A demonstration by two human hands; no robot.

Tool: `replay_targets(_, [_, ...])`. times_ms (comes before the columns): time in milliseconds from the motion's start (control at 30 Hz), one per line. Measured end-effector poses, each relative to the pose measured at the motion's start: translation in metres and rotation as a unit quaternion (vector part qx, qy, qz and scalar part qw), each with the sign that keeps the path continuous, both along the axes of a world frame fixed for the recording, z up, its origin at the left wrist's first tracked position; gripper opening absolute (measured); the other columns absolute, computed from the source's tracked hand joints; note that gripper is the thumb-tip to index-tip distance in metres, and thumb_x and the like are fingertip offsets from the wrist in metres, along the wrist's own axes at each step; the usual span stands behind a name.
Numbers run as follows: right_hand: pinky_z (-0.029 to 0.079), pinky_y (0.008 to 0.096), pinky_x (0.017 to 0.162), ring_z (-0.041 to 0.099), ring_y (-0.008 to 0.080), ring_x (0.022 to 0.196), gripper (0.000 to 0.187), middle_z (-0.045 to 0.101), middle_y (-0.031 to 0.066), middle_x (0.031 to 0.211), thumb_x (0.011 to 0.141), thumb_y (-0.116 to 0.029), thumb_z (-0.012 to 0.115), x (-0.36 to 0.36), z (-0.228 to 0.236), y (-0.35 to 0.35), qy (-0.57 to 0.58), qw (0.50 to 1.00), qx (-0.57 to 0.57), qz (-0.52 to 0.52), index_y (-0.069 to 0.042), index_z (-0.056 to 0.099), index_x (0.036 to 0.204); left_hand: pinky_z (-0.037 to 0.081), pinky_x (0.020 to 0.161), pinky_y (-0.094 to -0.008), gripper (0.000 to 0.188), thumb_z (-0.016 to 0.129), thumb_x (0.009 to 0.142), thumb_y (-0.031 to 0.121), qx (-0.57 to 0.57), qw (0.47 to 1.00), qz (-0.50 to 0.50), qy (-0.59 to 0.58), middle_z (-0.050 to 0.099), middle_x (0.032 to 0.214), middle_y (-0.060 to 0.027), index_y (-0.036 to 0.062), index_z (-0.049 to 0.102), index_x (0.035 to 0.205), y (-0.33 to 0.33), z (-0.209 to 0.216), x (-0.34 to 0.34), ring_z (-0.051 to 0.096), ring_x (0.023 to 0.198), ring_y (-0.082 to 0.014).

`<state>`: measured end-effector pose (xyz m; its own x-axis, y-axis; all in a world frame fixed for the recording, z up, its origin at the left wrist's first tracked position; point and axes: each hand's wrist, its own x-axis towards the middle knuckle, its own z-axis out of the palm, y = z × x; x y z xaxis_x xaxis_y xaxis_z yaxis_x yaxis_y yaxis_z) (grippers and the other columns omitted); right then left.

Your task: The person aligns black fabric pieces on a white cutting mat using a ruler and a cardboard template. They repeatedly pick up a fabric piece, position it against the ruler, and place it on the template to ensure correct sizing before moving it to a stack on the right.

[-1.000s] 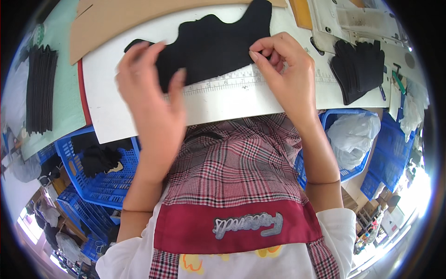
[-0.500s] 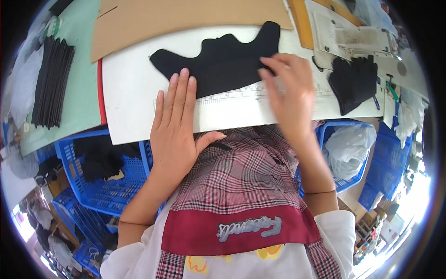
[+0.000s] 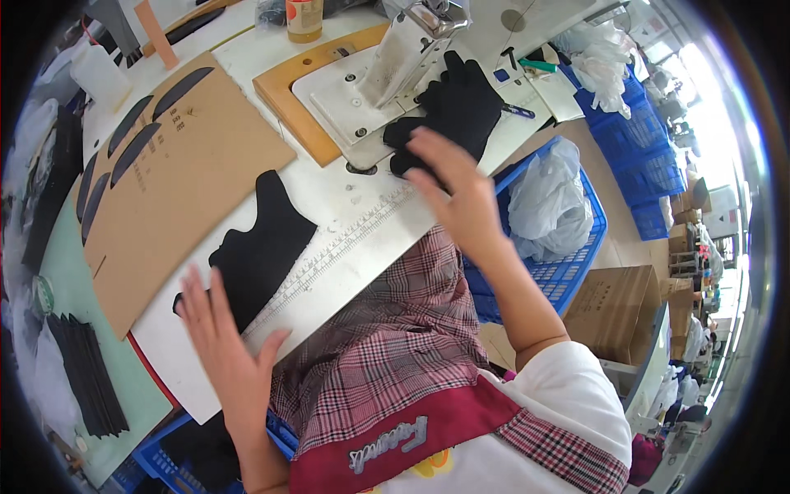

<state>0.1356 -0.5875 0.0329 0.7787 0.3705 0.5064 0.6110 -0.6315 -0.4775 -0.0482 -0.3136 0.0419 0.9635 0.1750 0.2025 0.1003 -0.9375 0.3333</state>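
A black cut fabric piece [image 3: 261, 244] with a wavy upper edge lies flat on the white table [image 3: 378, 239], along a printed ruler scale. My left hand [image 3: 224, 342] rests at its left end, fingers stretched out and thumb apart. Further right, my right hand [image 3: 461, 193] reaches to the near edge of a black glove [image 3: 465, 103], its fingers apart. Whether those fingertips touch the glove or hover over it I cannot tell. The glove lies beside the base of a white sewing machine [image 3: 362, 103].
A brown cardboard sheet [image 3: 185, 177] with dark curved pieces on it covers the table's left part. Blue baskets flank my lap; the right basket [image 3: 576, 272] holds clear plastic bags [image 3: 547, 202]. A stack of black strips [image 3: 86, 375] lies on the green surface. A pen [image 3: 518, 110] lies beyond the glove.
The view has turned to the right. My right hand has left the fabric's right end and moved over to the glove. My left hand stays by the fabric.
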Motion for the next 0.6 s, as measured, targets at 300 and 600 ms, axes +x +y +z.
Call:
replay_targets(300, [0.051,0.0371,0.093,0.064,0.0319,0.109,0.036,0.066,0.0147,0.121,0.081,-0.026,0.075,0.059,-0.010,-0.045,0.003,0.996,-0.061,-0.071,-0.001,0.070,0.108,0.034,0.107,-0.0456,0.069,0.068,0.081,0.040,0.030,0.997,-0.076,0.007,0.048,0.145,-0.0148,0.0002,0.052,0.134,-0.039,-0.033,-0.025,0.040,0.137,-0.0370])
replay_targets(600, [0.048,0.0398,0.096,0.062,0.0398,0.110,0.038,0.062,0.0245,0.123,0.085,-0.014,0.066,0.060,0.015,-0.042,0.025,0.978,-0.208,-0.012,0.008,0.062,0.116,0.046,0.100,-0.0378,0.037,0.041,0.094,-0.001,-0.066,0.972,0.194,-0.113,0.064,0.124,-0.0166,0.0013,0.061,0.125,0.040,0.053,-0.051,0.061,0.116,-0.0322])
